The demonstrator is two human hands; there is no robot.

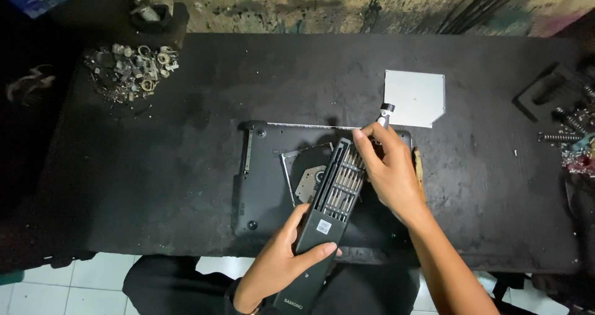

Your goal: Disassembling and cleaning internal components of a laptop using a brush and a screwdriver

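left hand [282, 256] wraps the slim black plastic bit case [322, 219] mid-body; right hand [387, 169] fingers pinch a small silver screwdriver [384, 114]. light, rigid; loose bits likely spill if tilted.

Left hand [282, 262] grips bit case [328, 206] (slid open)

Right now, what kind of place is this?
Probably a small repair workbench: an upturned laptop lies on the black table, the left hand holds a screwdriver bit case, and a pile of loose metal parts sits nearby.
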